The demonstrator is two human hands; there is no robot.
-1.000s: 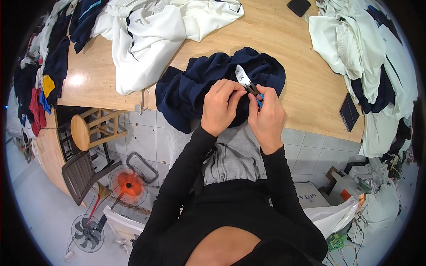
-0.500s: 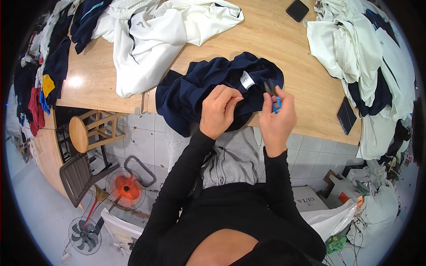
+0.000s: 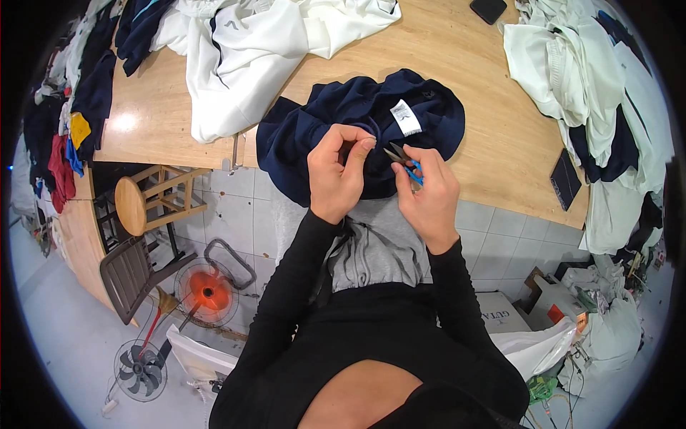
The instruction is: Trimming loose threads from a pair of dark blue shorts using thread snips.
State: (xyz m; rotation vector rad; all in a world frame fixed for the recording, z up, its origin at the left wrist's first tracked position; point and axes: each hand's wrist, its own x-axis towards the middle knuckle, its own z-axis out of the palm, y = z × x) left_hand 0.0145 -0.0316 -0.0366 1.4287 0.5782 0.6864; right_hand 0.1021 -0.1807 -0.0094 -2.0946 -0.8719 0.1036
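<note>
At the near edge of the wooden table (image 3: pixel 493 114), a navy garment (image 3: pixel 357 129) lies bunched, part of it hanging over the edge toward the person. Compared with half a second ago, the left hand (image 3: pixel 341 171) has turned its fingers inward and now pinches a small fold of the navy cloth, and the right hand (image 3: pixel 427 196) has dropped slightly, so the snips (image 3: pixel 404 163) point left toward that pinch. The right hand is closed around the blue handle of the snips, whose grey metal blades stand a little apart. The two hands sit close together without touching. A white rectangular label (image 3: pixel 405 116) lies face up on the garment, just beyond the blades; its print is too small to tell. Far left on the table is a crumpled white garment (image 3: pixel 243 57) with dark piping. At the right lies a heap of white and navy clothes (image 3: pixel 593 86), with a dark flat rectangular card (image 3: pixel 564 179) near it. A round wooden stool (image 3: pixel 132 204) stands below the table's left end.
</note>
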